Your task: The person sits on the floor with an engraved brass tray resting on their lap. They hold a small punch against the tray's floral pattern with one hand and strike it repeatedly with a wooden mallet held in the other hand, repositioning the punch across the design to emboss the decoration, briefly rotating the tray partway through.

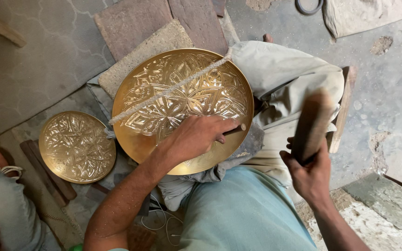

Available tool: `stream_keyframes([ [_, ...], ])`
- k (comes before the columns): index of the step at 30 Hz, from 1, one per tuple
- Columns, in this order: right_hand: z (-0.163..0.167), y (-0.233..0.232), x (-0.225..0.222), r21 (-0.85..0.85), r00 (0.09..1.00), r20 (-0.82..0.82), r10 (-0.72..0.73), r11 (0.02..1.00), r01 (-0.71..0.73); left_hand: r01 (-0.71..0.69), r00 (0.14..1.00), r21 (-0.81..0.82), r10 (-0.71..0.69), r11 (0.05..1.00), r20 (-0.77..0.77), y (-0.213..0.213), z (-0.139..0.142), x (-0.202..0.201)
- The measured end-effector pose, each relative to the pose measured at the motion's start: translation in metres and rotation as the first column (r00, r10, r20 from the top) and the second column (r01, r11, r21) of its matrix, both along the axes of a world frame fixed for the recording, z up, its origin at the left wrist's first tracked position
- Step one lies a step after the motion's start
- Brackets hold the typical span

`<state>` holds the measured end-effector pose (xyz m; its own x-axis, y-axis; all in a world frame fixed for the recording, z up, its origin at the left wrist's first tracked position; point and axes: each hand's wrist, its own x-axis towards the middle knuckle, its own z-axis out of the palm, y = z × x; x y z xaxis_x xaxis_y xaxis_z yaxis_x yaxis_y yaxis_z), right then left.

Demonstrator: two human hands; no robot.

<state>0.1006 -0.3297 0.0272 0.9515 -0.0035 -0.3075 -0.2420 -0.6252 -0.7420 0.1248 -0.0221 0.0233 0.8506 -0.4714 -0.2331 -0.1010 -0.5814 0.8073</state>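
Observation:
A large round brass plate point(164, 88) with an engraved flower pattern rests tilted on my lap and on blocks. A pale rope point(173, 86) runs across its face. My left hand point(196, 135) lies on the plate's lower right part and is closed around a small dark chisel point(234, 130) whose tip touches the plate. My right hand point(309, 174) grips a wooden mallet point(311, 123), raised and blurred, to the right of the plate over my bent knee.
A smaller engraved brass plate point(76, 146) lies on the floor at left, on dark wooden strips. Brick blocks point(154, 28) sit behind the big plate. Another person's leg point(1, 204) is at far left. A stone slab point(387, 204) lies at right.

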Motion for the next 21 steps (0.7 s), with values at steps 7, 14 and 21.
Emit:
stream_keyframes([
  [7, -0.002, 0.012, 0.010, -0.258, 0.963, 0.172, 0.206, 0.953, -0.158, -0.003, 0.996, -0.008, 0.003, 1.000, 0.086, -0.001, -0.002, -0.003],
  [14, -0.001, 0.016, 0.016, 0.019, 1.000, -0.015, 0.016, 1.000, -0.016, -0.095, 0.995, -0.096, 0.096, 0.991, 0.006, 0.002, -0.006, -0.011],
  [21, 0.007, 0.018, 0.021, -0.191, 0.974, 0.127, 0.187, 0.968, -0.161, -0.200, 0.978, -0.123, 0.205, 0.972, 0.029, 0.006, -0.010, -0.022],
])
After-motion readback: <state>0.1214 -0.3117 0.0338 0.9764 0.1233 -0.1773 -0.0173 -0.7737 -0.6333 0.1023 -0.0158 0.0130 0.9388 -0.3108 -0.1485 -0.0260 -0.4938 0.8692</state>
